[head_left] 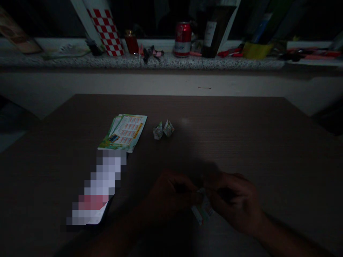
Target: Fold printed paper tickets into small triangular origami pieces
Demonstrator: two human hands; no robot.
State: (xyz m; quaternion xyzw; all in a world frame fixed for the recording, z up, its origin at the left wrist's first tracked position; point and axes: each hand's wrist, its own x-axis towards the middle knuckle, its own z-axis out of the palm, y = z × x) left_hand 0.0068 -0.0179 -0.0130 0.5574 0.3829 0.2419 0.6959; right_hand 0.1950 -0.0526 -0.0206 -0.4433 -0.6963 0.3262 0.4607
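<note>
Both hands meet at the front of the dim table, pinching a small piece of printed paper (205, 208) between thumbs and fingers. My left hand (173, 191) grips its left side, and my right hand (235, 200) its upper right. The paper looks folded, with white, green and red print; its top is partly hidden by my fingers. Beyond my hands lie two small folded paper pieces, the left one (158, 131) and the right one (168, 128), close beside each other. To their left rests a stack of printed calendar cards (125, 132).
A phone with a lit, blurred screen (99, 189) lies left of my hands on the wooden table (241, 142). Behind the table, a granite windowsill (158, 63) carries a red can (182, 39), a red-checked cylinder (105, 32), a dark tube (214, 34) and assorted small items.
</note>
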